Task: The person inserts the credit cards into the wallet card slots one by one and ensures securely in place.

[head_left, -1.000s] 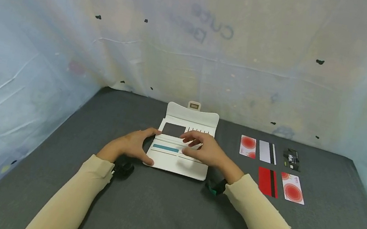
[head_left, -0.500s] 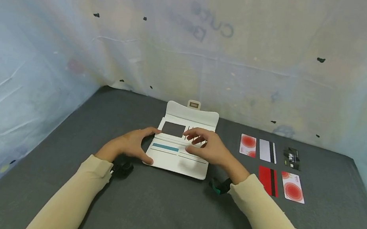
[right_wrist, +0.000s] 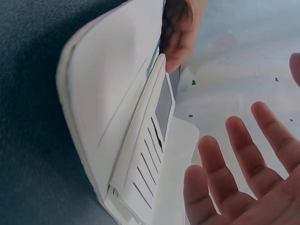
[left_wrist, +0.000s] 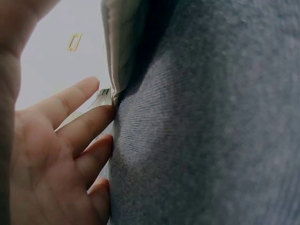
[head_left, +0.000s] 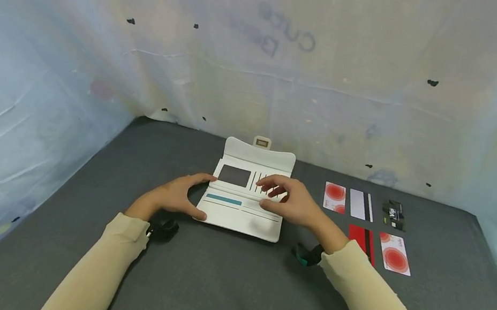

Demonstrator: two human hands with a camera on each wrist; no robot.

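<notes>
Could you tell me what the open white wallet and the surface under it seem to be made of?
The wallet looks like smooth white leather or faux leather: matte sheen, folded padded edges, cut card slots, and a small metal-looking clasp. Which of the two cannot be told. The table cover looks like dark grey knit or felt-like fabric; the left wrist view shows a fine ribbed weave.

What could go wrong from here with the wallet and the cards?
The left hand steadies the open white wallet only at its left edge, so it may slide or flip shut. The right hand is open above the card slots holding nothing, and its sleeve could brush the red card nearby.
</notes>
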